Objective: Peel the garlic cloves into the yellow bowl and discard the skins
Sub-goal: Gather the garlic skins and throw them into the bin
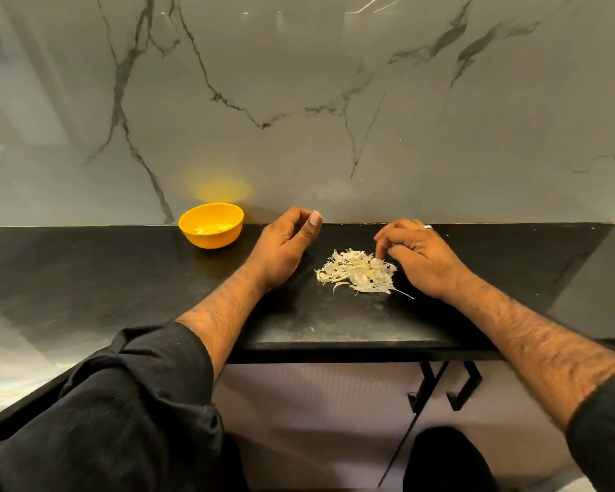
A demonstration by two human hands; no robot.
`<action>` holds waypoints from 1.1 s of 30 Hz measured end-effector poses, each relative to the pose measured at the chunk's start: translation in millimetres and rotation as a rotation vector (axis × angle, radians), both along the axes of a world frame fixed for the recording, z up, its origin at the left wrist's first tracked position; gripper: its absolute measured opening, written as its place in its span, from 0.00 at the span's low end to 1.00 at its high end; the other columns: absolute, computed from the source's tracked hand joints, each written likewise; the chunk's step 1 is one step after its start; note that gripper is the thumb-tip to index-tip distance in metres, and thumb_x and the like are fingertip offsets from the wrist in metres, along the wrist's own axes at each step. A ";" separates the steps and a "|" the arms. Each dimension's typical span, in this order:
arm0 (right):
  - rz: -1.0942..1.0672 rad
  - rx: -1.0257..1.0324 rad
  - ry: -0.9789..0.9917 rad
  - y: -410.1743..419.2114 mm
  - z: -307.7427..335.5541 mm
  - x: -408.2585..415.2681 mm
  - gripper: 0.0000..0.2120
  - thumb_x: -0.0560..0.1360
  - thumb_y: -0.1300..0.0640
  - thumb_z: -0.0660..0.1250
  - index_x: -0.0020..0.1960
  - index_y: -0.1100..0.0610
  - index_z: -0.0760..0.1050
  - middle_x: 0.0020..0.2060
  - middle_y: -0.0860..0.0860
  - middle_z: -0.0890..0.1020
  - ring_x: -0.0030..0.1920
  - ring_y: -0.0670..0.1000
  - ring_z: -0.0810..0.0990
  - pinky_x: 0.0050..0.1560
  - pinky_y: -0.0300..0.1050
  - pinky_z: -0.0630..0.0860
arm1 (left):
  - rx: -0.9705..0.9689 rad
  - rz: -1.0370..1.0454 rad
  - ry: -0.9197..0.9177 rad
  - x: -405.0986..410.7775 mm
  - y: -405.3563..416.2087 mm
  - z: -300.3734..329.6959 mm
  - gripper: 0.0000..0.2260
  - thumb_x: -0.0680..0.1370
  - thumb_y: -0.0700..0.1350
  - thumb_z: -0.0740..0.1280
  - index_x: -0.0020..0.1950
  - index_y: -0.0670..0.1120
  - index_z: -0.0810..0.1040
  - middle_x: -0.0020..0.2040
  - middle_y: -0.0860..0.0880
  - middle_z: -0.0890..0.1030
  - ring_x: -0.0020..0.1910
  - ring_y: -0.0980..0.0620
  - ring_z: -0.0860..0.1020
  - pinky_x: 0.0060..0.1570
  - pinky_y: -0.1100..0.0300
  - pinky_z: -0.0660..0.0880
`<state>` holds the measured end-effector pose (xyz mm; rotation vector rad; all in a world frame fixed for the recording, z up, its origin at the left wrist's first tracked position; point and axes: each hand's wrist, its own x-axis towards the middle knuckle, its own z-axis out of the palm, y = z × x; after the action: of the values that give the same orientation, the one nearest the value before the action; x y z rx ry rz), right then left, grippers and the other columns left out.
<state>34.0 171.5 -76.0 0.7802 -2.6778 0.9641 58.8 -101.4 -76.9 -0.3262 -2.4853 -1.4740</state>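
From my head camera, looking down, my left hand [284, 246] rests on the black tabletop [86, 278], just to the left of the pile of garlic skins [355, 275]. Its fingers are curled loosely inward with the thumb pointing up and away from me, and I can see nothing held in it.

My right hand [419, 253] rests on the tabletop at the right edge of the pile, knuckles up, fingers bent down, with the fingertips [380, 253] touching the skins at the pile's far right corner. Whether they have pinched a piece or only touch it, I cannot tell. There is a ring on one finger of that hand.

The skins lie in one loose, pale heap between my two hands, with a thin strand sticking out toward the right on the near side.

The yellow bowl [211, 225] stands to the left of my left hand, well apart from the pile, close against the marbled wall [299, 101], which shows its yellow reflection. A few pale peeled cloves [210, 229] lie in the bottom of it.

My black sleeves [139, 403] are pushed up on both forearms. Below the tabletop's front edge are pale cabinet fronts with black handles [462, 388].
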 end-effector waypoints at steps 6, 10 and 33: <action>-0.389 0.382 -0.122 59.5 -8.3 -17.4 0.47 0.77 0.22 0.43 0.83 0.53 0.60 0.81 0.54 0.65 0.82 0.57 0.61 0.80 0.59 0.61 | -0.031 0.013 -0.001 -0.9 3.1 1.7 0.37 0.74 0.78 0.51 0.65 0.51 0.77 0.60 0.50 0.82 0.62 0.52 0.79 0.58 0.55 0.75; -0.436 0.545 -0.287 46.9 -4.9 -32.8 0.57 0.72 0.18 0.33 0.86 0.59 0.47 0.85 0.57 0.48 0.85 0.56 0.44 0.84 0.59 0.44 | 0.063 0.053 0.001 -6.1 1.2 0.8 0.46 0.70 0.85 0.50 0.61 0.48 0.79 0.58 0.46 0.83 0.61 0.46 0.80 0.64 0.46 0.76; -0.227 0.496 -0.247 18.8 -5.1 -27.3 0.57 0.70 0.19 0.30 0.86 0.56 0.48 0.85 0.53 0.48 0.85 0.50 0.44 0.84 0.56 0.43 | 0.289 0.137 -0.065 -14.4 -2.4 2.8 0.33 0.79 0.71 0.50 0.62 0.48 0.80 0.58 0.48 0.85 0.61 0.49 0.82 0.67 0.43 0.77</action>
<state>6.7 190.2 -81.1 0.4343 -3.1859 0.3613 44.4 -103.8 -74.1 -0.0555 -2.2461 -1.7771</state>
